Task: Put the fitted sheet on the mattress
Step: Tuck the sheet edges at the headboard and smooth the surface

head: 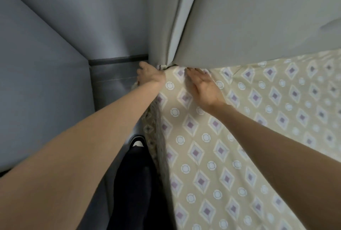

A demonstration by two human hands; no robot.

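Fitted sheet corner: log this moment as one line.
left hand: at fitted sheet corner, fingers hidden | right hand: flat on sheet by headboard

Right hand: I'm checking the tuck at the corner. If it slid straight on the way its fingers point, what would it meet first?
Probably the grey headboard: the right hand lies flat on the fitted sheet, fingertips at its lower edge, though depth is unclear.

Diamond-patterned beige fitted sheet (pixel 230 146) covering mattress
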